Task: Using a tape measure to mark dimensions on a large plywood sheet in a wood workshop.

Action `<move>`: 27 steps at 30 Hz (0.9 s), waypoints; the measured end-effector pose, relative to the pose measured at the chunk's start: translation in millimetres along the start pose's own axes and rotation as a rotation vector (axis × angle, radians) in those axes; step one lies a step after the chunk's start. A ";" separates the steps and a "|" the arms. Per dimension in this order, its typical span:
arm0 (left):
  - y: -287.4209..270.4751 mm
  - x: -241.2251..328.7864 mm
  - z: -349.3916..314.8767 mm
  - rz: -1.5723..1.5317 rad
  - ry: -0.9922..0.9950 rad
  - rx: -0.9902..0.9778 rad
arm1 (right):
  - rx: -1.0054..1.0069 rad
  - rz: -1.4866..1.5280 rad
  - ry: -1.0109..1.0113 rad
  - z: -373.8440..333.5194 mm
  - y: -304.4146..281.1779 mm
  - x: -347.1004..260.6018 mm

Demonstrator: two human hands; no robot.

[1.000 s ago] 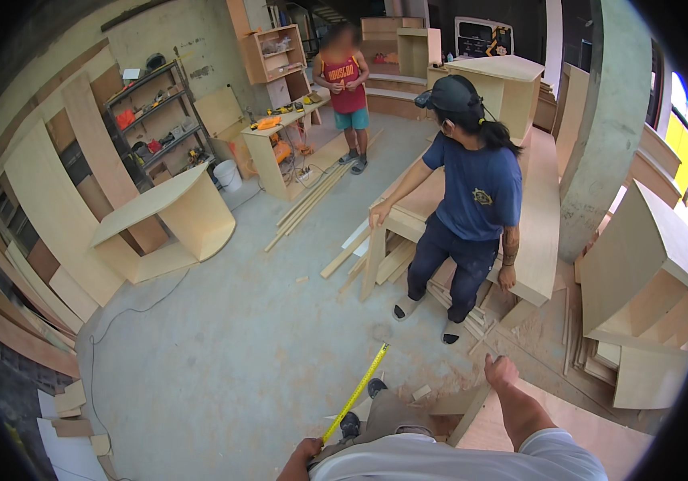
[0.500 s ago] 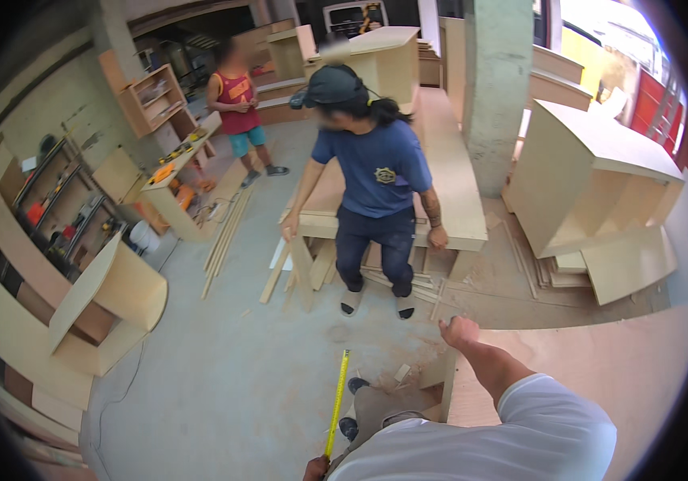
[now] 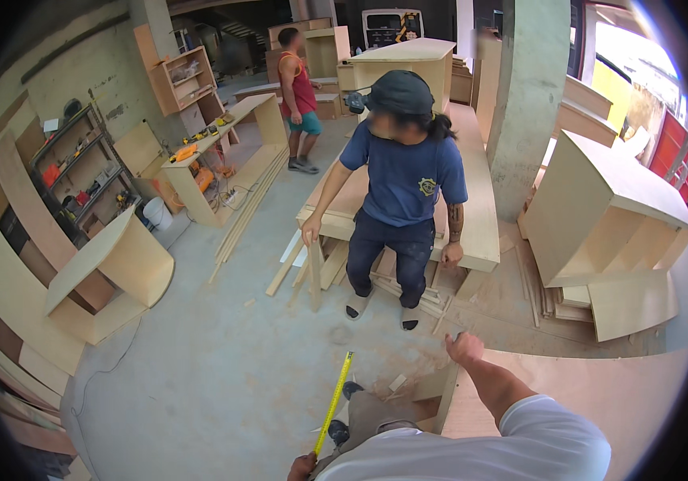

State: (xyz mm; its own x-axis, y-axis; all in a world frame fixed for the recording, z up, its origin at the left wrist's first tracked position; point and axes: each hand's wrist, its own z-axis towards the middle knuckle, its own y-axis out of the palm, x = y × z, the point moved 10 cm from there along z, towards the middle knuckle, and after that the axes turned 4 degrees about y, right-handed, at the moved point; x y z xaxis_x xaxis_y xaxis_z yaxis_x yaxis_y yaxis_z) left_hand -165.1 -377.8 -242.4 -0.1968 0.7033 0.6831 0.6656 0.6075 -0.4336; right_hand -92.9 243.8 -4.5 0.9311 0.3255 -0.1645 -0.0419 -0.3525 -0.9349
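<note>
My left hand [image 3: 302, 465], at the lower edge, is closed around a tape measure, whose case is hidden in the hand. Its yellow blade [image 3: 334, 401] sticks out stiffly, slanting forward and up over the floor beside my shoes. My right arm stretches forward in a white sleeve. The right hand [image 3: 464, 349] has curled fingers at the far left corner of a plywood-topped piece [image 3: 552, 393]. Whether the fingers grip the panel's edge or something small cannot be made out.
A person in a blue shirt [image 3: 408, 160] sits ahead on a low plywood platform [image 3: 472, 216]. Another person [image 3: 297, 96] stands farther back. Plywood cabinets [image 3: 600, 208] stand right, a curved unit [image 3: 111, 272] left. Wood strips [image 3: 252, 208] and a cable [image 3: 111, 369] lie on the floor.
The tape measure and my left hand sit slightly farther left, with the blade more slanted. The person at the back has moved right and turned. My right hand stays near the panel corner.
</note>
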 end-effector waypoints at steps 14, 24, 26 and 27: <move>2.0 -59.6 10.5 0.084 -0.270 0.000 | 0.036 -0.020 -0.018 2.9 1.6 -2.6; 6.5 -61.0 12.5 0.068 -0.297 -0.020 | 0.013 -0.024 0.009 6.7 5.3 2.5; 5.6 -58.5 12.7 0.085 -0.281 -0.021 | 0.012 -0.020 0.017 7.1 5.8 3.4; 5.2 -56.1 13.3 0.103 -0.264 -0.023 | 0.011 -0.022 0.014 6.9 5.4 2.8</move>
State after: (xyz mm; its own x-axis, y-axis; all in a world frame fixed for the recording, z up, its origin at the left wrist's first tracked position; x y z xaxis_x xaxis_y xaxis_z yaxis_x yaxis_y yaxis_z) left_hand -160.1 -409.2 -290.8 -0.3062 0.8346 0.4580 0.7075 0.5214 -0.4771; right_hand -93.0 248.8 -12.2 0.9368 0.3208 -0.1393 -0.0251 -0.3356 -0.9417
